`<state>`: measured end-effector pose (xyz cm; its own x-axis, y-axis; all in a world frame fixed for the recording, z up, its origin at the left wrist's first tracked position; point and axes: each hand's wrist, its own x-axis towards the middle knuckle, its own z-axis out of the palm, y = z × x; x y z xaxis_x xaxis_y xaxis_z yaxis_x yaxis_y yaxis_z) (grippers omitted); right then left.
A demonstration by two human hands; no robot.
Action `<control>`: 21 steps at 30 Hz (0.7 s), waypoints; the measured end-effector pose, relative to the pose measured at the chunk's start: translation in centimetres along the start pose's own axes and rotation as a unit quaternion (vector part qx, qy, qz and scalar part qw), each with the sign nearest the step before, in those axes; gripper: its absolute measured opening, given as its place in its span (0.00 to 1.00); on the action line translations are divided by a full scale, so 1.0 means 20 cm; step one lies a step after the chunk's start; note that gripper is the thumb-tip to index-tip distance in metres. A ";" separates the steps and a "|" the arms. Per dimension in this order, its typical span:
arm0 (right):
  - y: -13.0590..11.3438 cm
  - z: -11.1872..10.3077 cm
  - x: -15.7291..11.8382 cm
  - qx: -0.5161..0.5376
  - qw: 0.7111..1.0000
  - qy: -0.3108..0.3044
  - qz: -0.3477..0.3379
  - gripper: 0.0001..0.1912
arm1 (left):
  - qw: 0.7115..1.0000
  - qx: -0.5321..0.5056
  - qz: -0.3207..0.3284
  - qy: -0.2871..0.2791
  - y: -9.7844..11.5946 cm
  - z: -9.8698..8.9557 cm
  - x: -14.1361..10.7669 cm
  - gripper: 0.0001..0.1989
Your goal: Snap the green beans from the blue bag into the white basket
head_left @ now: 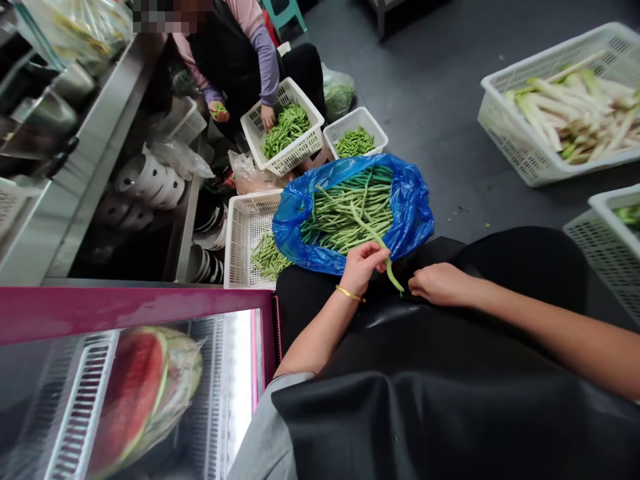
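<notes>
My left hand (367,265), with a gold bracelet at the wrist, pinches a long green bean (373,233) over my lap. The bean slants from above the bag down toward my right. Close to its lower tip is my right hand (434,284), its fingers curled together; whether anything is between them is hidden. Just beyond my hands, a blue plastic bag (413,207) lies open, full of long green beans (345,217). To its left a white basket (243,230) holds some shorter bean pieces (270,257).
Across from me a co-worker (240,67) reaches into a white basket of beans (287,130). A smaller bean basket (356,141) sits beside it. On the right stands a crate of pale stalks (575,120). A glass-fronted fridge with cut watermelon (135,393) is at my left.
</notes>
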<state>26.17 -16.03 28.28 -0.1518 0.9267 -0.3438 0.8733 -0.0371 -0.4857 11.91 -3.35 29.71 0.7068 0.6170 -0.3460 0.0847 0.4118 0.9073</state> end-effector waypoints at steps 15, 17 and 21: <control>-0.18 -0.09 0.24 0.450 0.871 0.196 0.032 0.19 | 0.968 -0.136 -0.113 0.176 -0.12 -0.14 0.01 0.13; -0.17 -0.04 0.28 0.481 0.870 0.095 0.049 0.20 | 0.972 -0.145 -0.104 0.153 -0.13 -0.13 0.02 0.13; -0.14 -0.04 0.33 0.300 0.950 0.037 0.079 0.16 | 0.993 -0.009 -0.080 0.089 -0.14 -0.10 0.01 0.16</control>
<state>23.16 -9.60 28.03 0.0113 0.9149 -0.4036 0.4589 -0.3634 -0.8108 10.43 -3.10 26.74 0.5493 0.6511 -0.5237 0.1724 0.5250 0.8335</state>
